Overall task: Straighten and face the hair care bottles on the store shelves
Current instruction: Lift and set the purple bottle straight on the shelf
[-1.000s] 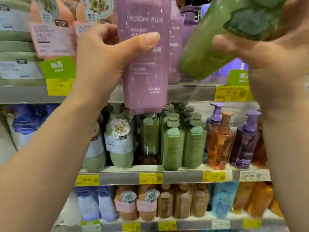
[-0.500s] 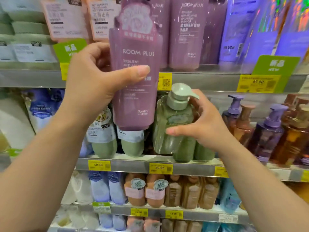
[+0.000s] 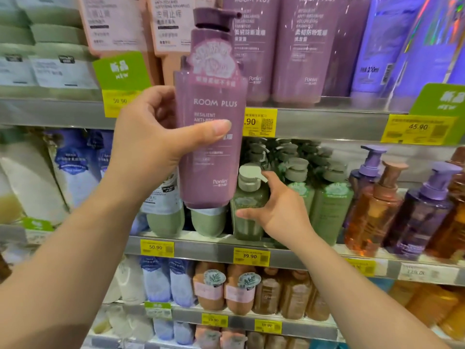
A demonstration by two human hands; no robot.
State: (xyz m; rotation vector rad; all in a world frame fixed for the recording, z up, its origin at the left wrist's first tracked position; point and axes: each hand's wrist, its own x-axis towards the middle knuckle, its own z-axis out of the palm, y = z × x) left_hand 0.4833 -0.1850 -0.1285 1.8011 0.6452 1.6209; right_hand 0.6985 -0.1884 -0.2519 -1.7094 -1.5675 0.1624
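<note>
My left hand (image 3: 153, 137) grips a tall purple "ROOM PLUS" pump bottle (image 3: 212, 157), held upright in the air in front of the shelves with its label facing me. My right hand (image 3: 279, 210) wraps around a green pump bottle (image 3: 247, 205) that stands at the front of the middle shelf (image 3: 201, 248). Thumb and fingers touch the green bottle's sides. More green pump bottles (image 3: 329, 210) stand in rows to its right and behind it.
Matching purple bottles (image 3: 299, 46) line the top shelf, pink ones (image 3: 115, 23) to their left. Amber and purple pump bottles (image 3: 372, 210) stand at the middle shelf's right. Round green bottles (image 3: 164, 220) sit left of my right hand. Yellow price tags (image 3: 250, 256) run along shelf edges.
My right hand brought the green bottle down from head height onto the middle shelf and pushed it back into line. The purple bottle in my left hand stayed raised; the view tilted down.
</note>
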